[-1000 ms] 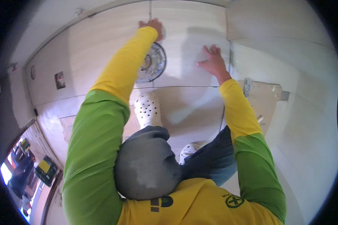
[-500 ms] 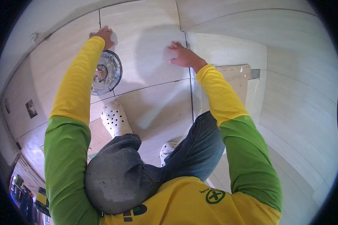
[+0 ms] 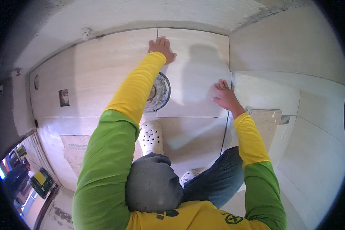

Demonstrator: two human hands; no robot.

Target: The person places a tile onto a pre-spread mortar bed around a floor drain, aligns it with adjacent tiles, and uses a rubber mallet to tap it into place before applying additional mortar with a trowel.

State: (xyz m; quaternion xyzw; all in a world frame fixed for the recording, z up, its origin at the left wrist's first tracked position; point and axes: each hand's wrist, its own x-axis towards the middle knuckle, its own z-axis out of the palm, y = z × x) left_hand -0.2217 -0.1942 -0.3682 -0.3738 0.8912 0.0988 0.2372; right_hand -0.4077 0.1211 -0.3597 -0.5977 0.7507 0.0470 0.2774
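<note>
My left hand [image 3: 162, 49] lies flat with fingers spread across the joint between two large pale tiles, near their far edge. Most of it rests on the right-hand tile [image 3: 195, 84]. My right hand [image 3: 225, 96] touches the same tile's right side by the corner joint, fingers stretched and thumb apart. Neither hand holds anything. Between the tiles, just below my left hand, is a round, dirty grey disc-like piece [image 3: 164, 94] with a dark rim. My left forearm hides part of it.
A white clog [image 3: 151, 137] on my foot stands just below the round piece. Cardboard lies at left [image 3: 73, 147] and right [image 3: 262, 120]. A square cutout [image 3: 64, 97] is in the left tile. A rough wall [image 3: 161, 15] borders the far edge; tiled surfaces rise at right.
The whole view has swung, so the scene sits further right and lower. Both hands stay at about the same spots on the tiles; the left hand's fingers look more spread.
</note>
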